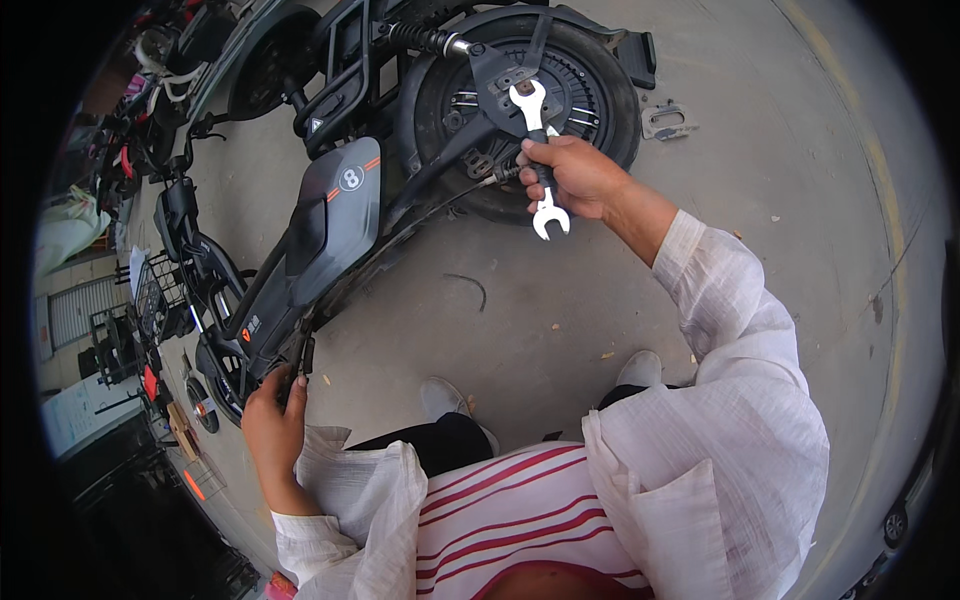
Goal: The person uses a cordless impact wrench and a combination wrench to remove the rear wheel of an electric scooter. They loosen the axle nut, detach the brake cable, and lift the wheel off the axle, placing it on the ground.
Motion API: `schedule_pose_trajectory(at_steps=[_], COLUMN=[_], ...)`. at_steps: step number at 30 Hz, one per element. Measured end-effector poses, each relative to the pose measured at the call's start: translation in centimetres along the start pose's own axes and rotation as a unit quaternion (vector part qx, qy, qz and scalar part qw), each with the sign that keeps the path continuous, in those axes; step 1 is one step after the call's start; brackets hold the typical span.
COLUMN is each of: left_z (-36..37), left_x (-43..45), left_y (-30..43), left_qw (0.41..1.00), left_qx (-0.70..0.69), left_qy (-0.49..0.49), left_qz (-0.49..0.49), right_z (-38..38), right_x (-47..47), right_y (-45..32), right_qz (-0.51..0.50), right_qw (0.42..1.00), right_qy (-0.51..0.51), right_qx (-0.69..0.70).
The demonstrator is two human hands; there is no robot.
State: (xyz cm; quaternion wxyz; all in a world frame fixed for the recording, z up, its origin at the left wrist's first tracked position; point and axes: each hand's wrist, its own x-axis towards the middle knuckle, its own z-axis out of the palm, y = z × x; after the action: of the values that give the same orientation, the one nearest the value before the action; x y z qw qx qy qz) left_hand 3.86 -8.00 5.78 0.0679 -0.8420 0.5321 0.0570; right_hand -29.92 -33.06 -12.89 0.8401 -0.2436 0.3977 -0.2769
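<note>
My right hand [574,176] is closed around the dark middle of a double open-ended wrench [531,109]. The wrench's upper jaw is over or beside the axle nut at the hub of the scooter's rear wheel [600,90]; whether it grips the nut I cannot tell. Its other jaw points down toward me. My left hand [276,420] has its thumb and fingers at a dark part low on the frame of the grey and black electric scooter [337,217]; its exact grip is partly hidden. A shock absorber [427,37] runs to the wheel bracket.
A loose metal plate [667,121] lies on the concrete right of the wheel. A short curved black strip [471,289] lies on the ground before my shoes [442,397]. Other scooters, a wire basket [159,289] and a white board [94,412] stand at the left.
</note>
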Motion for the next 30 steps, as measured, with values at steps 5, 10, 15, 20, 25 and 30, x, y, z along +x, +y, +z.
schedule_pose_trajectory(at_steps=[5, 10, 15, 20, 25, 30], left_z=[-0.3, -0.2, 0.1, 0.5, 0.3, 0.4], left_x=[-0.2, 0.0, 0.0, 0.3, 0.1, 0.2], left_y=[0.6, 0.5, 0.5, 0.3, -0.1, 0.3], left_qw=[1.0, 0.999, 1.0, 0.999, 0.999, 1.0], left_qx=[0.021, 0.023, 0.029, 0.034, 0.035, 0.023], left_qy=[-0.004, -0.011, 0.003, -0.013, -0.008, -0.004], left_qz=[-0.022, -0.03, -0.007, -0.026, -0.015, -0.015], right_z=[-5.9, -7.3, -8.7, -3.7, 0.7, 2.7], right_x=[-2.5, -1.5, -4.3, -4.8, -2.9, -1.1], right_y=[-6.8, -6.8, -3.1, 1.7, 3.2, 4.1], right_qz=[-0.105, -0.151, -0.097, -0.047, -0.055, -0.074], right_qw=[0.821, 0.766, 0.928, 0.994, 0.997, 0.997], right_qy=[0.092, 0.137, 0.144, 0.02, -0.044, 0.014], right_qx=[-0.553, -0.61, -0.33, -0.101, -0.024, 0.029])
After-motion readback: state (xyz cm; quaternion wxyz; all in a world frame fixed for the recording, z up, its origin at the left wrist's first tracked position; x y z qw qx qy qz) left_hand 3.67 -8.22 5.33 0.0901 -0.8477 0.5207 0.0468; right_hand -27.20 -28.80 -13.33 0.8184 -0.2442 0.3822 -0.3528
